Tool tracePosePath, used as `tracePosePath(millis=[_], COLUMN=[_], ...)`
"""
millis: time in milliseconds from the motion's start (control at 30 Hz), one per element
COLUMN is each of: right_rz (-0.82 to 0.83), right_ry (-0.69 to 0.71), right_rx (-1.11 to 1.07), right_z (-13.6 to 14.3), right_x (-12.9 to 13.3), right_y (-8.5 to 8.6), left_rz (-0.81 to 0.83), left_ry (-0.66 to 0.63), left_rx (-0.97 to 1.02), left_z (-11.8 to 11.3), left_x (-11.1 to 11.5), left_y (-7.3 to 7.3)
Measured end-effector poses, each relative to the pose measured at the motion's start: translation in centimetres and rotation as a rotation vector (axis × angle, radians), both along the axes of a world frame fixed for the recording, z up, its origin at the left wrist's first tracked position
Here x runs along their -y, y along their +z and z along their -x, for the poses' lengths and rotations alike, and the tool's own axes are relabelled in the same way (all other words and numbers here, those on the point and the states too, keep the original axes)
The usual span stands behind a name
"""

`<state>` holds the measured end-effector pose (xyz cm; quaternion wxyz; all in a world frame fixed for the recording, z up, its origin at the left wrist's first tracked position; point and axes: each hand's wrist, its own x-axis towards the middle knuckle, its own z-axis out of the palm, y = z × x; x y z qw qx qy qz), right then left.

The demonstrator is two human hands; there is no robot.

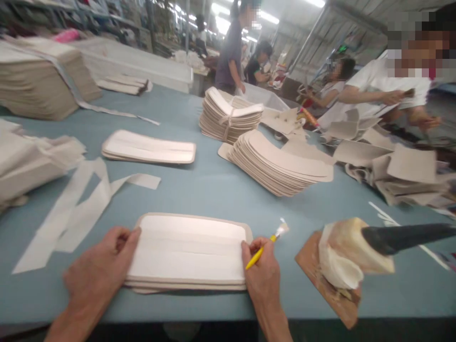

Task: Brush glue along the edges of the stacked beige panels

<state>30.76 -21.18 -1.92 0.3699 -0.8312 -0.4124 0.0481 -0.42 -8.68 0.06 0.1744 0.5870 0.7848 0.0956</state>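
Note:
Directly before me lies a short stack of beige panels, its top piece faced with a white sheet [188, 244]. The left edge of that panel is pinched by my left hand [103, 266], fingers curled and thumb along the side. My right hand [261, 270] is closed around a small brush [265, 251] with a yellow handle, its pale bristles pointing away from me. The thumb of that hand also touches the panel's right edge. To the right, a whitish, residue-coated container [342, 256] with a dark handle-like piece [402, 237] sits on a brown board [313, 256].
Beyond are more white-faced panels [149, 147], a fanned stack of curved beige pieces [281, 161] and a tied bundle [231, 116]. White strips [81, 204] lie at left, near a tall strapped stack [42, 80]. Loose beige pieces [388, 156] pile at right; a person [384, 90] works behind.

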Motion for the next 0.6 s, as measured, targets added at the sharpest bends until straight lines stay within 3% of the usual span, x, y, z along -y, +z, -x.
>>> tracePosePath(millis=[100, 300, 467, 600], right_rz=[0.017, 0.059, -0.006, -0.007], right_ry=[-0.002, -0.068, 0.062, 0.061], right_rx=[0.042, 0.145, 0.052, 0.009], right_z=[-0.3, -0.6, -0.8, -0.9], right_x=[0.1, 0.5, 0.3, 0.3], right_y=[-0.4, -0.3, -0.2, -0.5], left_rz=[0.017, -0.162, -0.081, 0.014], left_ry=[0.000, 0.051, 0.054, 0.102], left_rx=[-0.038, 0.230, 0.403, 0.606], left_z=[-1.1, 0.4, 2.0, 1.8], left_x=[0.5, 1.6, 5.5, 9.3], left_y=[1.4, 1.8, 2.3, 2.8])
